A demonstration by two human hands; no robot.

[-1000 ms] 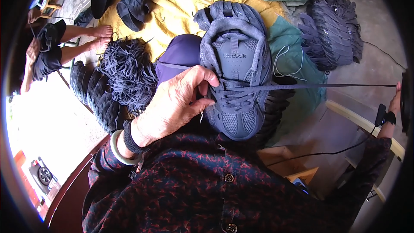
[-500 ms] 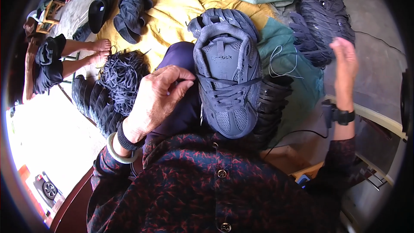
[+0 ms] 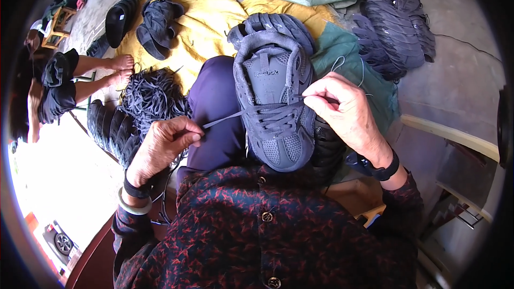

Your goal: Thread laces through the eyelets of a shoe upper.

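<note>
A dark grey sneaker (image 3: 276,144) sits in front of my lap beside my left knee, toe towards me. A flat dark shoelace (image 3: 224,119) crosses its tongue and runs out taut to the left. My left hand (image 3: 168,142) pinches that lace between thumb and fingers, some way off the shoe. At the shoe's right eyelets, my right hand (image 3: 345,109) is closed in a pinch on a short dark lace end. Its other fingers are curled. Behind the sneaker's heel lies a stack of dark shoe uppers (image 3: 284,24).
A heap of loose black laces (image 3: 152,96) lies left of my knee, by more dark shoe parts (image 3: 110,128). Uppers are piled (image 3: 396,27) at far right. Yellow sheet (image 3: 209,10) and green sheet (image 3: 383,91) cover the floor. Another person's bare feet (image 3: 123,69) are at left.
My right hand has come in from the far right to the shoe's right eyelets. My left hand has moved down and away from the shoe, drawing a lace out leftward.
</note>
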